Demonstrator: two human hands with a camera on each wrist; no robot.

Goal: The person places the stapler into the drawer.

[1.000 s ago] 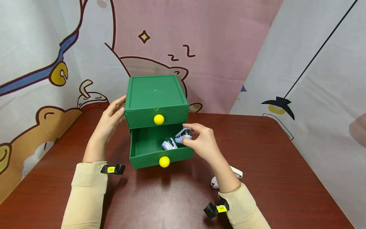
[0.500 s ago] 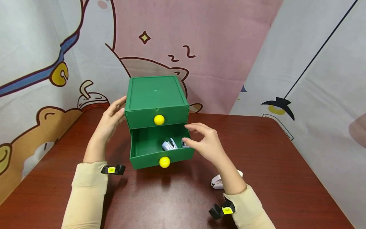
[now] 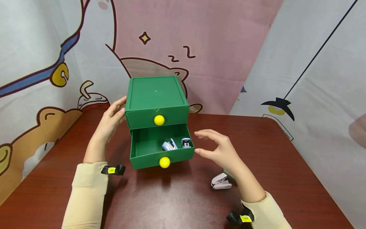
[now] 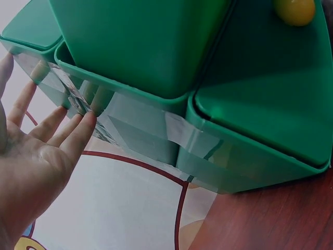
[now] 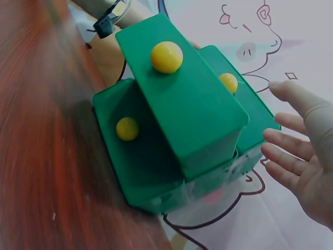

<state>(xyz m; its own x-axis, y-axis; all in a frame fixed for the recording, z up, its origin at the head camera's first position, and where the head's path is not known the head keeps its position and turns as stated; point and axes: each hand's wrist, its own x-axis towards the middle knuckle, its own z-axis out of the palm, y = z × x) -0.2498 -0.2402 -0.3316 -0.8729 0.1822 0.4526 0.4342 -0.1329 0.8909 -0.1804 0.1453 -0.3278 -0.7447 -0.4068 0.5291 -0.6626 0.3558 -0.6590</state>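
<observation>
A green drawer cabinet [image 3: 155, 92] with yellow knobs stands on the table, its middle drawer [image 3: 143, 159] pulled out. Inside that drawer lie two small light-blue staplers, one stapler [image 3: 169, 145] near the middle and another stapler [image 3: 186, 143] in the right front corner. My left hand [image 3: 108, 122] rests with extended fingertips against the cabinet's left side, as the left wrist view also shows. Just right of the drawer, my right hand [image 3: 221, 148] hovers with thumb and fingers spread apart, holding nothing. A white stapler [image 3: 221, 182] lies on the table below the right wrist.
Partly behind the right forearm is a dark grey object [image 3: 231, 176] beside the white stapler; its kind is hidden. The reddish-brown table [image 3: 171, 203] backs onto a patterned cloth [image 3: 223, 57]. Below the open drawer, a bottom drawer knob [image 5: 127, 129] shows in the right wrist view.
My right hand has let go of a light-blue stapler in the drawer's right corner and moved out to the right. More of the white stapler now shows. My left hand has stayed put.
</observation>
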